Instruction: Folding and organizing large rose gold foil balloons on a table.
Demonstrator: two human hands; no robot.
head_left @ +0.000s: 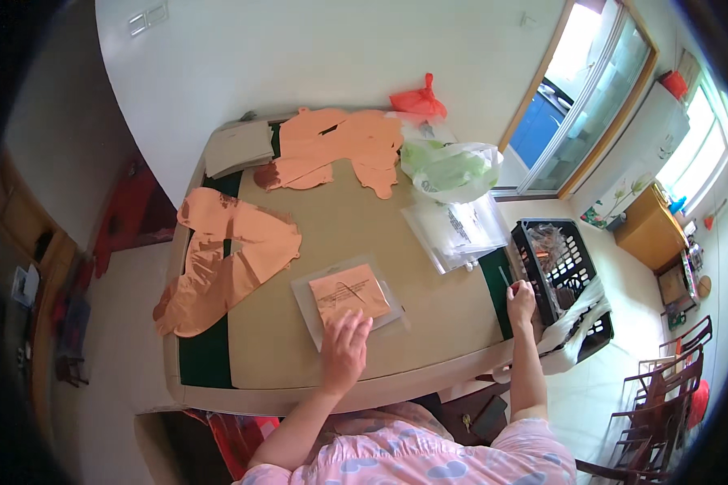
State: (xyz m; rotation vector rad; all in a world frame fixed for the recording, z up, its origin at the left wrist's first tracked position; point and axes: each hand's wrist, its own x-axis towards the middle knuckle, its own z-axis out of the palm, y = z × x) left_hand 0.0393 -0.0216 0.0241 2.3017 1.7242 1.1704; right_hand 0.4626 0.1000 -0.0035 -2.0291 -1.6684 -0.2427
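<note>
A folded rose-gold foil piece [349, 293] with dark print lies on a clear plastic bag [306, 305] near the middle of the table. My left hand [346, 347] rests its outstretched fingers on the near edge of this foil. At the table's right edge, beside the black crate, my right hand [521, 303] is closed on a thin pale strip [504, 276], which points up and away from the fingers. The kind of strip is too small to make out.
Unfolded rose-gold foil balloons [247, 267] lie at the left and far side of the table [356, 218]. Behind are grey-beige sheets [239, 148] and a red bag [419, 100]. Clear bags [457, 230] and a green-white bag [451, 168] lie right, near the black crate [574, 234].
</note>
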